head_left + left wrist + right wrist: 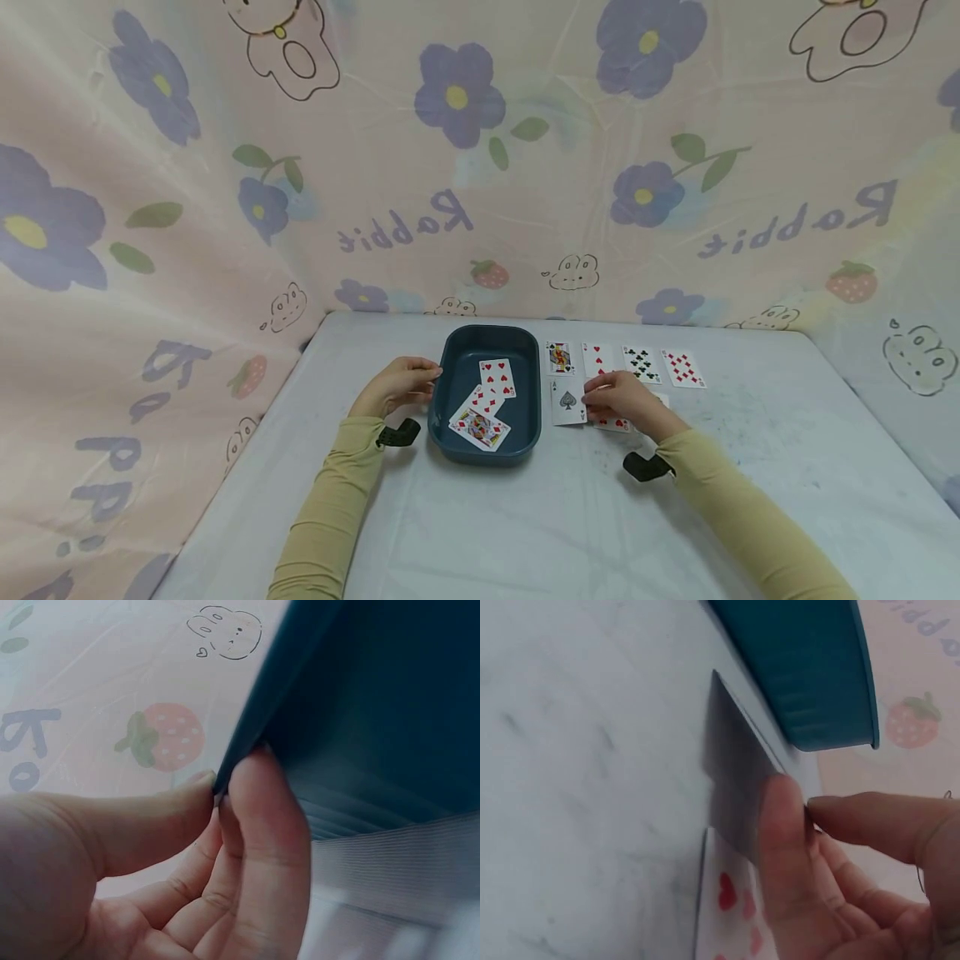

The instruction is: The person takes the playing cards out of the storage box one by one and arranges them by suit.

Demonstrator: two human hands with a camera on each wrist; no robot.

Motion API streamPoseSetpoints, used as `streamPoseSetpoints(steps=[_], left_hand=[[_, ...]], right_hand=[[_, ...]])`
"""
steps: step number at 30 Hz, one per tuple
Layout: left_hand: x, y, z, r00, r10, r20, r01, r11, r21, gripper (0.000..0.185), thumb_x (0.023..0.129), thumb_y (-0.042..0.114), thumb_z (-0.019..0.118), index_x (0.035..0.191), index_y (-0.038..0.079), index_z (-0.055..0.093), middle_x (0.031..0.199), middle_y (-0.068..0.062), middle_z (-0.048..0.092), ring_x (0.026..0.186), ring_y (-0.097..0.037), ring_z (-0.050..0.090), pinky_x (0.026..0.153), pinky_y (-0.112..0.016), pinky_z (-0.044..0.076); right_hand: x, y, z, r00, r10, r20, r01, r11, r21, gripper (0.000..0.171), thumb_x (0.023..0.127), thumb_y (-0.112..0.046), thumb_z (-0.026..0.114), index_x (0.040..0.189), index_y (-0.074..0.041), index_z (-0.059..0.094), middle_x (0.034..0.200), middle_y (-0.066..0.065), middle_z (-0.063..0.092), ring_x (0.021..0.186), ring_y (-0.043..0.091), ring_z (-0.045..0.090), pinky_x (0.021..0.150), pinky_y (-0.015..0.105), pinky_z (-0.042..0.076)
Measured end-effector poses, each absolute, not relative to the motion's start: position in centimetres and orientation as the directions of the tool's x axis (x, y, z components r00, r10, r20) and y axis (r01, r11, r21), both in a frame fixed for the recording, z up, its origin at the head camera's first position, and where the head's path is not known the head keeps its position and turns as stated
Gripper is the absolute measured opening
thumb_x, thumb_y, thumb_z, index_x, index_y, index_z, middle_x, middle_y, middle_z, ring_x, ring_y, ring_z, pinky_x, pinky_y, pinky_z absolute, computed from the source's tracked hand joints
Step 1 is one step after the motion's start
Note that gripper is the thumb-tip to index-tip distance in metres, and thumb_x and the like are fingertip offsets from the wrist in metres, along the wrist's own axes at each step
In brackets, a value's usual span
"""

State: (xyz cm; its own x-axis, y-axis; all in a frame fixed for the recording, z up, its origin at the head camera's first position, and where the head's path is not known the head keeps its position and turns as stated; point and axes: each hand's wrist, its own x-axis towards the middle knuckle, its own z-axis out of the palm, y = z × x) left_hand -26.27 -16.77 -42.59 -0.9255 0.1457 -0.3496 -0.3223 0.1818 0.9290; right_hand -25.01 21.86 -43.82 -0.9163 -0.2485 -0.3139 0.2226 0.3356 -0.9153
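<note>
A dark blue tray (531,392) stands on the table, and three playing cards, among them a face card (480,428), lie spread inside it. My left hand (400,385) pinches the tray's left rim between thumb and fingers, which the left wrist view shows close up. To the right of the tray, my right hand (622,400) pinches the right edge of an ace of spades (566,402). In the right wrist view that playing card (739,742) is tilted up off the table. A red heart card (727,900) lies below the right hand, partly hidden by it.
Behind the right hand runs a row of face-up cards: a face card (560,358), a hearts card (597,358), a clubs card (641,363) and a diamonds card (683,368). A patterned curtain (525,208) closes off the back and sides of the white table (465,533).
</note>
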Motion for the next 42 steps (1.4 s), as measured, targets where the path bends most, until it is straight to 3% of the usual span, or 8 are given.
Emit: streamPoseSetpoints(steps=[33,42], left_hand=[[-26.4,-16.7,-42.8,-0.928,0.131,-0.348,-0.320,0.196,0.927,0.029,0.095,0.016,0.062,0.116,-0.004,0.059,0.093,-0.010,0.062,0.074,-0.015,0.060,0.064,-0.025,0.054],[-26.4,-16.7,-42.6,-0.925,0.123,-0.358,-0.329,0.206,0.921,0.028,0.095,0.015,0.062,0.115,-0.004,0.060,0.093,-0.010,0.062,0.072,-0.015,0.060,0.064,-0.026,0.055]], right_hand=[[-24.8,21.2,-43.3,-0.924,-0.199,-0.327,0.201,0.475,-0.857,0.029,0.095,-0.008,0.057,0.115,0.013,0.057,0.090,0.017,0.069,0.075,0.022,0.068,0.070,0.035,0.057],[-25.1,20.7,-40.6,-0.937,-0.244,-0.249,0.083,0.538,-0.839,0.034,0.095,-0.011,0.057,0.120,0.012,0.055,0.102,0.024,0.066,0.082,0.029,0.068,0.076,0.039,0.056]])
